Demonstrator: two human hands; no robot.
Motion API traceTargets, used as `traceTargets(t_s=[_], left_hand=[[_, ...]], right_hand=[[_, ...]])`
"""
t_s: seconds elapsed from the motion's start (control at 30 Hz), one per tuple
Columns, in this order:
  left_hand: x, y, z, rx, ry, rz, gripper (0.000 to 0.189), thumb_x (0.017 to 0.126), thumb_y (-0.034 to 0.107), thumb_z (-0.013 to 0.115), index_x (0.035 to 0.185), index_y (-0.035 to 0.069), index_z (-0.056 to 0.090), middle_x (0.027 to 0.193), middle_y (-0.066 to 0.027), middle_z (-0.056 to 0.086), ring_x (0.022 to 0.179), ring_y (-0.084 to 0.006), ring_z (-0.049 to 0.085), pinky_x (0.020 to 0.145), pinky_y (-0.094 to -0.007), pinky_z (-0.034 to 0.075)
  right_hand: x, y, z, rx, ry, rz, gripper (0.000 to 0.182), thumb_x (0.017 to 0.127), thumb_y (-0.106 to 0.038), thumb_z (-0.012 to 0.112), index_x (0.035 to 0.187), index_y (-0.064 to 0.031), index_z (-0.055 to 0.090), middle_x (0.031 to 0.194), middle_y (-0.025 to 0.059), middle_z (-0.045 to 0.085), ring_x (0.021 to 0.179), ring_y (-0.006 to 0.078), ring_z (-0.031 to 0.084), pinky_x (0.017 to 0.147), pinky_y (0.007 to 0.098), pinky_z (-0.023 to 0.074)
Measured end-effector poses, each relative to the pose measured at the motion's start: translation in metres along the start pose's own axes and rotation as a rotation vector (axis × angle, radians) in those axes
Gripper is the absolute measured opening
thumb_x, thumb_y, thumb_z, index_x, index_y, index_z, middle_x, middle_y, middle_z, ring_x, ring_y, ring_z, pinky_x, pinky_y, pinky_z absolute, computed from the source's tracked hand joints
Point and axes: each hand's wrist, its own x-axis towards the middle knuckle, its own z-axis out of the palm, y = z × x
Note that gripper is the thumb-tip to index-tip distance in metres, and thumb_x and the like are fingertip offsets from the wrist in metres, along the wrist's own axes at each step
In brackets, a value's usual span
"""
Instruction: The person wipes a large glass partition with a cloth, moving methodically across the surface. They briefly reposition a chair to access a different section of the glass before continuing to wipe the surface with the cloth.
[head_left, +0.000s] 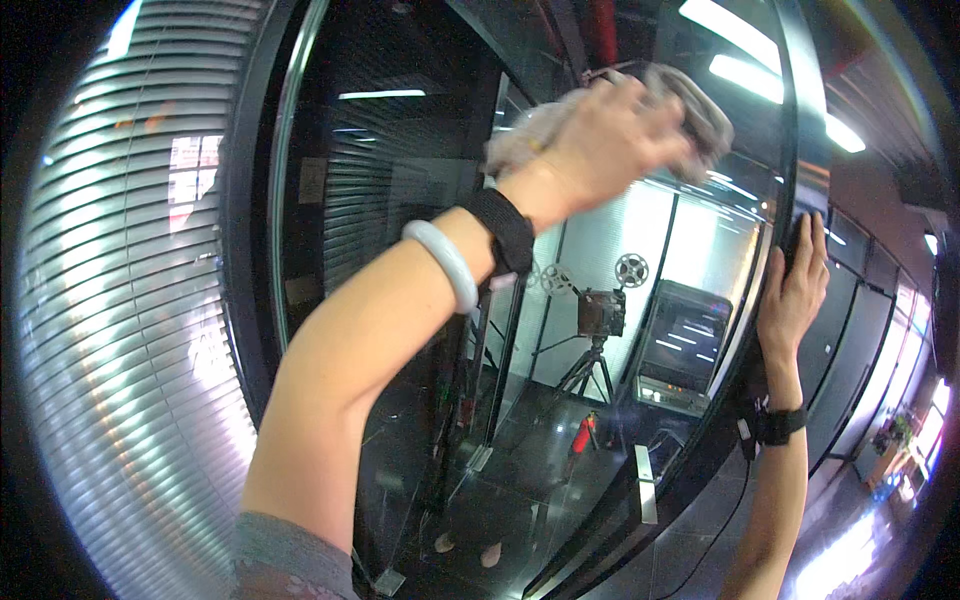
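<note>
A glass door (570, 480) in a dark frame stands before me. High up on it, my left hand (615, 142) presses a crumpled greyish cloth (697, 120) to the pane; both are blurred. The cloth spreads out on either side of the fingers. A pale bangle and a black wristband are on that arm. At the right, my right hand (796, 289) lies with extended fingers against the door frame's metal edge (806, 112), holding nothing. Around its wrist is a black band with a dark cable hanging down.
Horizontal blinds (135, 247) fill the left side. Through the glass show a film projector (601, 311) on a tripod, a red fire extinguisher (583, 433) and a dark-screened cabinet (686, 337). Metal fittings (645, 484) sit low on the door. A corridor with glass partitions (840, 300) runs along the right.
</note>
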Motion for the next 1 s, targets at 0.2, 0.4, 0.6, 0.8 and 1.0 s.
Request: traceTargets(t_s=[0.2, 0.4, 0.6, 0.8, 1.0], left_hand=[[-0.101, -0.156, -0.033, 0.199, -0.194, -0.484, 0.041, 0.085, 0.007, 0.055, 0.121, 0.024, 0.057, 0.118, -0.0090, 0.054, 0.106, -0.0347, 0.053, 0.093, -0.0440, 0.044], [-0.209, -0.224, -0.077, 0.319, -0.169, -0.919, 0.033, 0.094, 0.025, 0.049, 0.123, 0.011, 0.054, 0.121, -0.0180, 0.054, 0.113, -0.0367, 0.051, 0.094, -0.0493, 0.039], [-0.102, -0.134, -0.042, -0.115, -0.089, -0.289, 0.034, 0.082, 0.008, 0.056, 0.116, 0.011, 0.061, 0.121, -0.0104, 0.061, 0.112, -0.0334, 0.056, 0.092, -0.0428, 0.048], [-0.064, -0.118, -0.010, -0.012, 0.024, -0.069, 0.023, 0.085, 0.019, 0.056, 0.105, 0.025, 0.065, 0.112, -0.0018, 0.060, 0.106, -0.0266, 0.056, 0.082, -0.0379, 0.050], [-0.088, -0.197, -0.076, -0.159, -0.095, -0.519, 0.024, 0.086, 0.015, 0.050, 0.102, 0.019, 0.068, 0.115, -0.0097, 0.058, 0.108, -0.0265, 0.054, 0.092, -0.0371, 0.044]], right_hand=[[-0.004, 0.006, 0.005, -0.013, -0.010, 0.013, 0.051, 0.093, -0.017, 0.051, 0.143, -0.0105, 0.040, 0.149, 0.0088, 0.037, 0.121, 0.0317, 0.047, 0.101, 0.0414, 0.0359], [-0.004, 0.007, 0.014, -0.034, 0.011, -0.003, 0.050, 0.096, -0.018, 0.048, 0.144, -0.0099, 0.038, 0.150, 0.0093, 0.035, 0.128, 0.0307, 0.043, 0.104, 0.0414, 0.0347], [-0.009, 0.016, 0.014, -0.064, -0.004, -0.022, 0.050, 0.095, -0.016, 0.049, 0.144, -0.0085, 0.038, 0.149, 0.0110, 0.036, 0.131, 0.0313, 0.040, 0.107, 0.0407, 0.0324], [-0.003, 0.027, 0.009, -0.017, -0.024, -0.058, 0.048, 0.099, -0.020, 0.045, 0.145, -0.0086, 0.037, 0.149, 0.0150, 0.035, 0.135, 0.0320, 0.036, 0.112, 0.0412, 0.0279], [-0.005, 0.039, 0.008, -0.019, -0.051, -0.041, 0.047, 0.100, -0.022, 0.043, 0.145, -0.0096, 0.037, 0.150, 0.0140, 0.034, 0.137, 0.0314, 0.033, 0.112, 0.0402, 0.0264]])
